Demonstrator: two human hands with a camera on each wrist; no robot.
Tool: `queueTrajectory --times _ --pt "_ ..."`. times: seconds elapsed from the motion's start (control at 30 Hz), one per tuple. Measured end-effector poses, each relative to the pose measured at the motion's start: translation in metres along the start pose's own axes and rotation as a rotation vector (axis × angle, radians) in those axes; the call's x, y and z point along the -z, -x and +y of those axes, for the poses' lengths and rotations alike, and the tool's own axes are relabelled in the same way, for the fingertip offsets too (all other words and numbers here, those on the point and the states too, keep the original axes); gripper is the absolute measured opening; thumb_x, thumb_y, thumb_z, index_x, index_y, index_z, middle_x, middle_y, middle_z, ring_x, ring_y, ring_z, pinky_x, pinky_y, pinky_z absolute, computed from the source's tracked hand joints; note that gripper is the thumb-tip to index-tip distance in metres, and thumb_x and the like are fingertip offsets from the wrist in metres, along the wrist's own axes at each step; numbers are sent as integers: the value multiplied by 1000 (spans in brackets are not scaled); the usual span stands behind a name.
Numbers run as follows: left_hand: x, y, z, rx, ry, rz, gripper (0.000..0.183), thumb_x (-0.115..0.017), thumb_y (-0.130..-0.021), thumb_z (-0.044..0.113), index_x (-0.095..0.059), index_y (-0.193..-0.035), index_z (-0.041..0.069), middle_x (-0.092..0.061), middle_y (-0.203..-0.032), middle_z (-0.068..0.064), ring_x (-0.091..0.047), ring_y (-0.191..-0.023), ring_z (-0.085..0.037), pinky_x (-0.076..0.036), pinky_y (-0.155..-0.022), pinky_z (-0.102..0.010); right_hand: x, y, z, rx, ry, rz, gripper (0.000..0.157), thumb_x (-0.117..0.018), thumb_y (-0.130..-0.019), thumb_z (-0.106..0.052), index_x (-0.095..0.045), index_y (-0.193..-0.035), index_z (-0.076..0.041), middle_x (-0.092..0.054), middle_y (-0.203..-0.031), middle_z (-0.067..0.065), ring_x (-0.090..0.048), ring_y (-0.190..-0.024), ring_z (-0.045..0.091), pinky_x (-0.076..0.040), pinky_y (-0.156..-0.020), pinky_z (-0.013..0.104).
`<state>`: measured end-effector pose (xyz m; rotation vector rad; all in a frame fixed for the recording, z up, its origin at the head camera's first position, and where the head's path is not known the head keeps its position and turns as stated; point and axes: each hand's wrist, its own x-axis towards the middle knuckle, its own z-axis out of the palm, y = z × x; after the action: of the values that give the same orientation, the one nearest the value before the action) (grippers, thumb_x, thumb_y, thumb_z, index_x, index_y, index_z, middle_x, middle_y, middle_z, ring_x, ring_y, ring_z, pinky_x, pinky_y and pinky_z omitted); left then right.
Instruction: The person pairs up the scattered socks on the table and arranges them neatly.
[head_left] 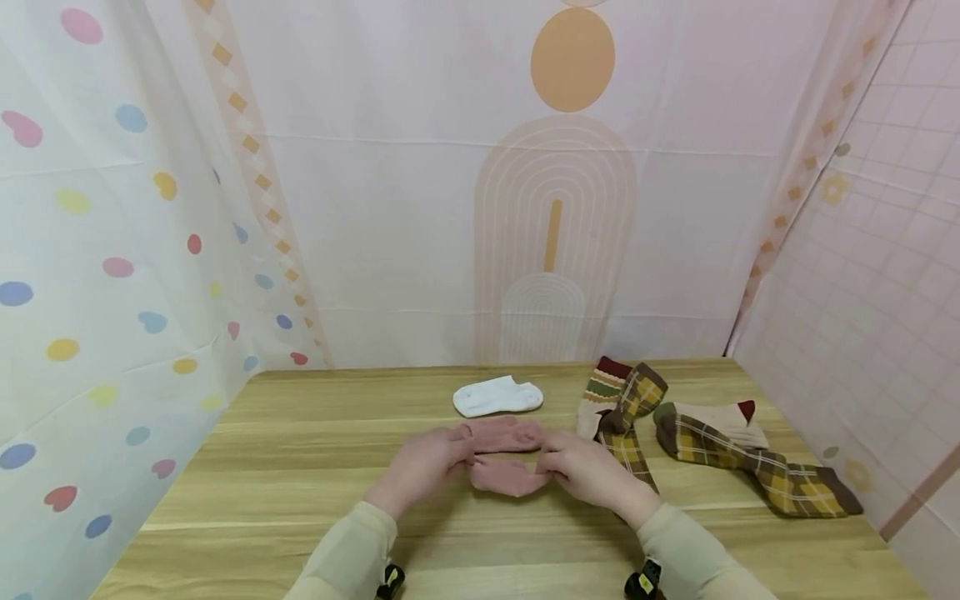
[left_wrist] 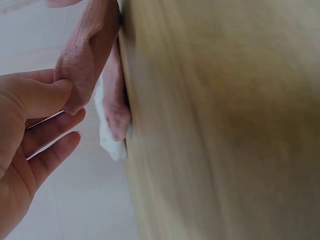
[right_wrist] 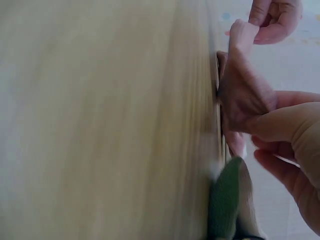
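Observation:
Both hands hold one pink sock [head_left: 510, 477] stretched between them, close over the wooden table. My left hand [head_left: 429, 468] pinches one end between thumb and forefinger; in the left wrist view the other fingers of that hand [left_wrist: 30, 120] are spread apart below the sock [left_wrist: 82, 65]. The opposite end is pinched by my right hand [head_left: 588, 468], whose thumb [right_wrist: 280, 122] presses on the fabric in the right wrist view. Just behind the held sock lies a second pink sock [head_left: 498, 434], flat on the table. Farther back is a white ankle sock [head_left: 498, 396].
To the right lie several patterned socks: a striped one [head_left: 603, 388] by a yellow-brown plaid sock [head_left: 641, 397], and a beige one [head_left: 723, 421] with a dark red tip beside another plaid sock [head_left: 798, 487]. Patterned curtains [head_left: 397, 208] enclose the wooden table [head_left: 285, 467].

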<state>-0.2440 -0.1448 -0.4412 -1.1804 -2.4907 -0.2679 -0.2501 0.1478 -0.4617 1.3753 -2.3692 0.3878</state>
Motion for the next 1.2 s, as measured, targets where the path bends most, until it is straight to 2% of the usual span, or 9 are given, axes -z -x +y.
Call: queueTrajectory --times 0.13,0.33,0.47,0.6,0.8,1.03,1.2 --pt "-4 3 1 -11 2 -28 13 -81 -78 6 -73 -82 15 -64 -85 4 -64 -78 -15 -53 -69 -29 -1 1 -2 1 0 -46 21 -77 -82 1 -77 -92 -16 -63 -91 -5 -60 -87 11 -51 -76 23" --pt "-6 5 2 18 29 -94 13 -81 -77 5 -77 -83 16 -66 -85 6 -64 -77 -13 -53 -68 -29 3 4 -3 -21 -50 -114 25 -76 -82 0 -78 -99 -18 -61 -89 -7 -57 -87 9 -49 -75 24" --pt "-5 6 2 32 67 -148 12 -80 -79 5 -78 -84 16 -68 -85 7 -64 -78 -10 -53 -69 -26 7 6 -3 -25 -88 -153 28 -77 -80 -1 -77 -102 -18 -59 -90 -8 -53 -85 8 -47 -73 24" --pt "-3 8 0 42 147 -179 9 -80 -80 8 -76 -84 15 -67 -84 7 -62 -78 -7 -52 -70 -24 13 7 -2 -68 -140 -190 23 -77 -83 -9 -76 -103 -18 -59 -95 -8 -50 -86 6 -46 -74 25" --pt "5 8 -2 141 308 -171 7 -78 -83 8 -74 -86 14 -70 -87 6 -65 -85 -11 -53 -77 -31 21 2 -3 -147 -230 -177 13 -72 -91 -15 -74 -105 -15 -64 -102 -5 -58 -94 11 -51 -81 31" --pt "15 7 -3 285 339 -132 14 -77 -83 6 -72 -96 6 -71 -95 -4 -66 -91 -24 -53 -82 -42 26 -5 -3 -213 -261 -162 15 -69 -94 -14 -72 -108 -11 -64 -105 -2 -61 -96 15 -51 -83 35" --pt "18 8 -4 353 392 -96 17 -77 -82 5 -71 -99 3 -71 -96 -6 -65 -90 -26 -53 -81 -43 28 -9 -3 -257 -271 -154 17 -69 -93 -14 -71 -109 -9 -63 -102 0 -60 -92 16 -51 -79 35"
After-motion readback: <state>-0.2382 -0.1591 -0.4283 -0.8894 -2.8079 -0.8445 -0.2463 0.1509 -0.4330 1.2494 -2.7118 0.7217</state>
